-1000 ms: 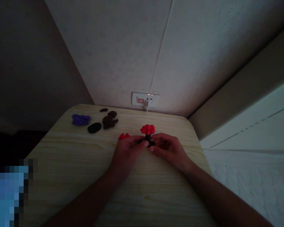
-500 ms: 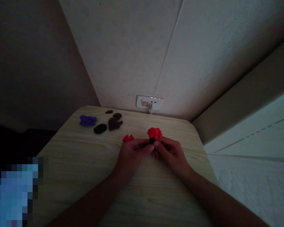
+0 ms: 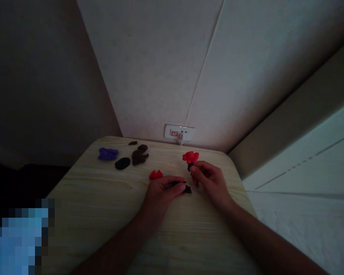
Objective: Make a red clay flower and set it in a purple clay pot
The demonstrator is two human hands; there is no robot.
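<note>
My right hand (image 3: 210, 181) pinches the short black stem of a clay tree (image 3: 190, 157), whose lumpy red top points up above my fingers. Just left of it, my left hand (image 3: 162, 194) is closed on a flat black clay piece (image 3: 188, 189); its thumb and index finger cover much of that piece. The tree and the black piece are apart. A small red clay lump (image 3: 156, 175) lies on the table behind my left knuckles.
On the pale wooden table (image 3: 109, 214), at the back left, lie purple clay (image 3: 108, 154), a black clay disc (image 3: 122, 163), brown clay (image 3: 139, 156) and a small brown bit (image 3: 133, 143). A wall socket (image 3: 172, 132) with a plug sits behind the table.
The red-topped tree has come away from the flat black piece. My right hand has carried it up and to the right, while my left hand keeps the black piece lower down.
</note>
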